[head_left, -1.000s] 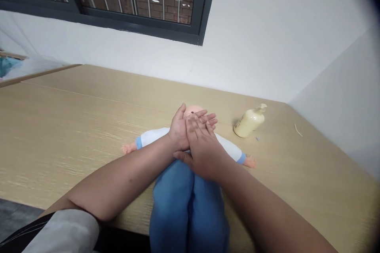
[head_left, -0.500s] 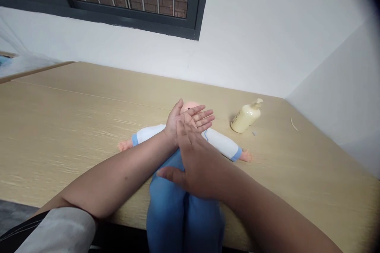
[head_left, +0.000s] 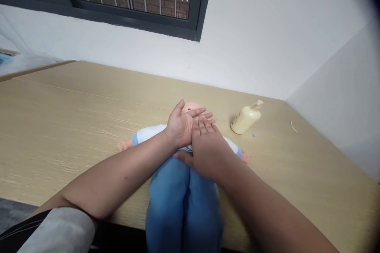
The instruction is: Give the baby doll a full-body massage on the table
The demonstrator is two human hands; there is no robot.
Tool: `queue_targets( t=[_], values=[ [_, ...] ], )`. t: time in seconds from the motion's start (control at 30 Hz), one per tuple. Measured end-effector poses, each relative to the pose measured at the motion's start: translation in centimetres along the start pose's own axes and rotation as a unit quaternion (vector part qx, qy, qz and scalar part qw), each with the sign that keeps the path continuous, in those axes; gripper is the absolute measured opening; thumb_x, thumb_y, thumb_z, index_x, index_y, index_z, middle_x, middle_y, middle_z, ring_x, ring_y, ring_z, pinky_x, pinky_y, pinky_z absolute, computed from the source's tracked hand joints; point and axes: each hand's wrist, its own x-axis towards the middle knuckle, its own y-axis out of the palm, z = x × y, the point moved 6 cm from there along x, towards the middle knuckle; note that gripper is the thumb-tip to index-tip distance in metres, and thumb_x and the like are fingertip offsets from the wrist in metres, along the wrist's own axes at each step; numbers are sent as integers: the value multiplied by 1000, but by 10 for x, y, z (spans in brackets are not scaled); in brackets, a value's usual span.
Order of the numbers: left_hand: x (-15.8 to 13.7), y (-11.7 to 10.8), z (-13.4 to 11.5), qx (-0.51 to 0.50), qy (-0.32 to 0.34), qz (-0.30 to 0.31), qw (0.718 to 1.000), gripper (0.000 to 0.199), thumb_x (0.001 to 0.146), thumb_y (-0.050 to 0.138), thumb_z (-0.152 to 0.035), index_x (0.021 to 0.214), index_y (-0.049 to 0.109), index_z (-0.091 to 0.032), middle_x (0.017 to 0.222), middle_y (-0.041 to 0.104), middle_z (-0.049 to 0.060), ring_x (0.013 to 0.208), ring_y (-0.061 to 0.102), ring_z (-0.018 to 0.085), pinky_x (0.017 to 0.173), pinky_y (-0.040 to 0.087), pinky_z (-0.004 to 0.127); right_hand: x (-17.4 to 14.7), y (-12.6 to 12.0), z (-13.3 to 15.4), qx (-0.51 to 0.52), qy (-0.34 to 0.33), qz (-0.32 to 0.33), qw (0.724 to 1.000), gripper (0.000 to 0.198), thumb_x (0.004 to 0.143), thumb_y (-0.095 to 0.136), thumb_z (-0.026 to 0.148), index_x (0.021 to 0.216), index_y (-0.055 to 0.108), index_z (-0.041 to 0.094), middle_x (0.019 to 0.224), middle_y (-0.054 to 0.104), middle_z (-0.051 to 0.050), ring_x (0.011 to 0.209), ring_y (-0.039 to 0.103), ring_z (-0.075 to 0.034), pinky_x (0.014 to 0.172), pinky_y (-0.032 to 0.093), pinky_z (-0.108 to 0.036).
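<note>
A baby doll (head_left: 184,201) in a white top and blue trousers lies on its back on the wooden table (head_left: 59,126), arms spread, legs hanging over the near edge. Above its chest my left hand (head_left: 181,126) is turned palm up with fingers apart. My right hand (head_left: 208,146) lies palm down across it, fingers flat on the left palm. Neither hand holds anything. The doll's head (head_left: 191,107) peeks out behind the left fingers.
A cream pump bottle (head_left: 246,118) lies on its side to the right of the doll, near the back wall. A thin pale sliver (head_left: 293,125) rests at the far right. A window with bars sits above the wall.
My right hand slid back toward my left wrist half a second ago, then forward again over the left palm. The left hand and doll stayed put.
</note>
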Motion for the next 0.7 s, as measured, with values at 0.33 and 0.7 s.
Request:
queue_targets(
  t=[0.33, 0.7],
  values=[
    [4, -3, -3, -22, -12, 77, 997, 81, 95, 29, -71, 133, 52, -3, 131, 61, 29, 130, 55, 40, 108, 41, 52, -24, -10, 34, 118, -117, 32, 986, 114, 85, 41, 83, 158, 15, -1, 164, 10, -25, 154, 1, -39, 124, 20, -56],
    [-2, 1, 2, 9, -6, 4, 1000, 80, 93, 34, -72, 139, 48, -8, 141, 55, 27, 129, 57, 37, 111, 40, 53, 8, 9, 4, 6, -9, -24, 1000, 114, 85, 43, 81, 155, 19, -5, 163, 14, -28, 154, 8, -41, 125, 6, -57]
  ],
)
